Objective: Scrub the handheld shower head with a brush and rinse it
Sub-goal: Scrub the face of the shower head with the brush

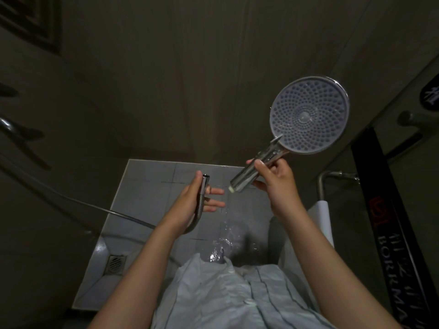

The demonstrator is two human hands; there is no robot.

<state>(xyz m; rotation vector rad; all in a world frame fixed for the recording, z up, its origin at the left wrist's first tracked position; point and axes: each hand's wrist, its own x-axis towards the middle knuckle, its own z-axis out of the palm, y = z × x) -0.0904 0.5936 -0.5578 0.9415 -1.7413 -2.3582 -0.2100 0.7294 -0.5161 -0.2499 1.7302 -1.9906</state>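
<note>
The shower head was a round chrome-rimmed disc with a pale grey face covered in rings of small nozzles around a plain central hub, the face turned toward the camera and tilted up to the right. Its shiny chrome handle ran down and left from the disc, ending in a whitish threaded end that was detached from any hose. A thin trickle of water fell from that end and splashed on the wet grey tiled floor below it. The right hand was closed round the handle just below the disc, thumb across the front and fingers wrapped behind. Left of the handle's end and apart from it, the left hand held the ribbed metal hose near its metal connector, thumb and palm gripping it while the fingers stretched out loosely toward the falling water. The hose curved down beneath that hand and trailed away to the left. Farther from the shower head, a square floor drain sat low at the left, and the person's pale striped garment filled the bottom. To the right of the shower head stood a dark panel with lettering.
</note>
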